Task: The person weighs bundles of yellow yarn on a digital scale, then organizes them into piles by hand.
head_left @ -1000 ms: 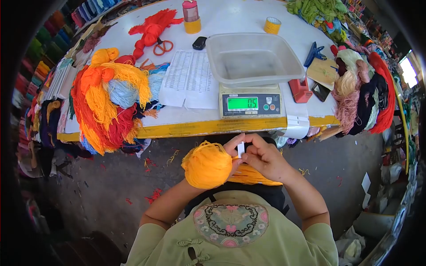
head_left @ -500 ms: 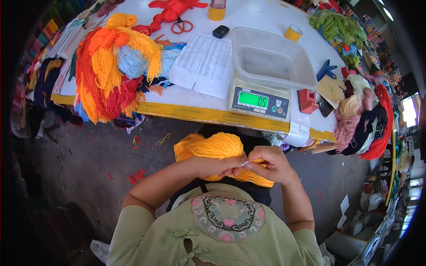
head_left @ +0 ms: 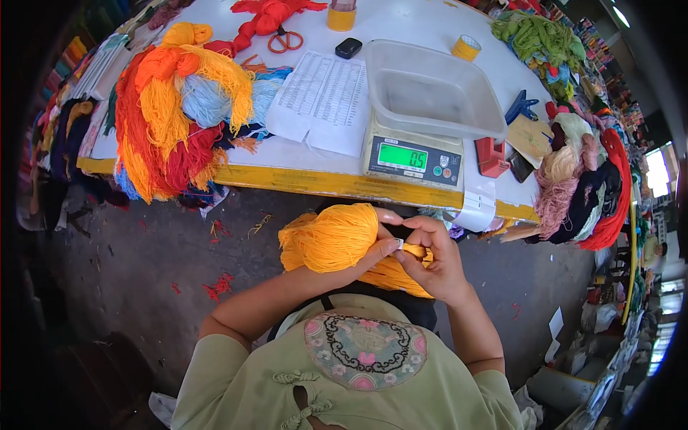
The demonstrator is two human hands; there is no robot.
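- Digital scale (head_left: 414, 159): rests on the table (head_left: 301, 179) ahead of you, display lit green.
- Yellow yarn skein (head_left: 330, 236): located on your side of the scale, off the table edge, its bulk over your left forearm and hand.
- Left hand (head_left: 373, 258): part-curled, index finger extended; your thumb holds a small white tag (head_left: 399, 244), with the underside of the grip hidden.
- Right hand (head_left: 437, 265): half closed; your thumb and bent fingers hold a narrow gathered part of the skein beside the tag.
- Plastic tray (head_left: 430, 93): seated on top of the scale.
- Printed sheets (head_left: 319, 104): just left of the scale.
- Red tape dispenser (head_left: 491, 158): just right of the scale.
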